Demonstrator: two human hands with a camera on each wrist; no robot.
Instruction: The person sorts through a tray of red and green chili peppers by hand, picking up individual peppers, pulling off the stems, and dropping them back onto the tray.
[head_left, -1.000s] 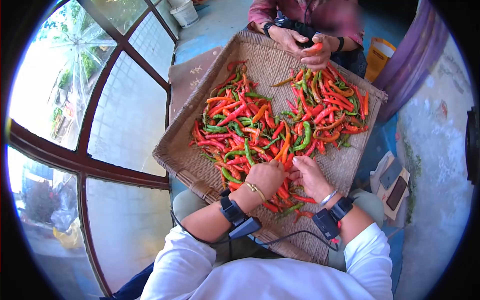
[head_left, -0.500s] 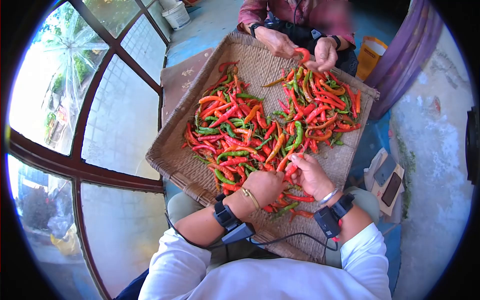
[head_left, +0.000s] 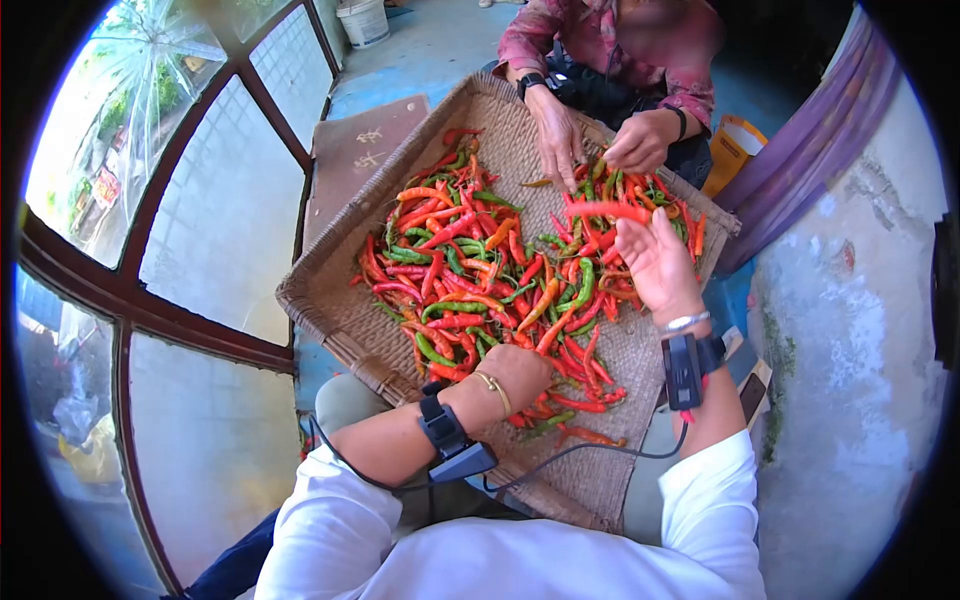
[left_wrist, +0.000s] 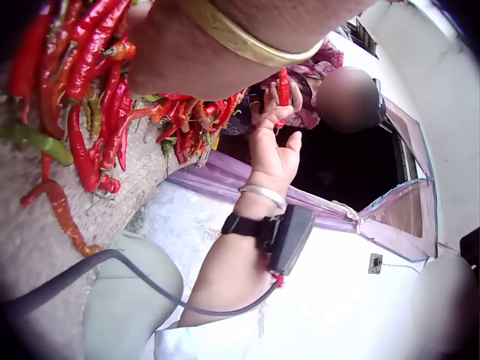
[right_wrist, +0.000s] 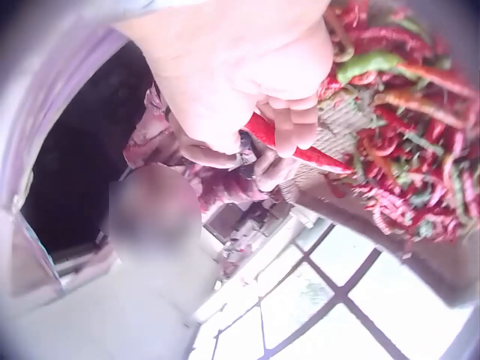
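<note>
A long red pepper [head_left: 610, 210] lies across the fingers of my raised right hand [head_left: 658, 265], over the right part of the pepper pile [head_left: 470, 250]. In the right wrist view the fingers of the right hand [right_wrist: 247, 82] curl round this red pepper [right_wrist: 322, 159], its tip sticking out. The left wrist view shows the right hand [left_wrist: 271, 150] palm up with the red pepper [left_wrist: 283, 88] upright. My left hand [head_left: 518, 376] is low at the pile's near side, knuckles up; its fingertips are hidden, so what they hold cannot be told.
The peppers lie in a square woven basket [head_left: 345, 300] across my knees. Opposite, another person's hands [head_left: 640, 140] reach over the far peppers. Framed windows [head_left: 210, 210] stand at left, a wall [head_left: 850, 300] and purple curtain [head_left: 800, 150] at right. A cable [head_left: 590, 447] joins the wrist devices.
My right hand has moved up and away from the left hand, carrying the red pepper. The left hand stays near its place. The other person's hands have come down to the peppers.
</note>
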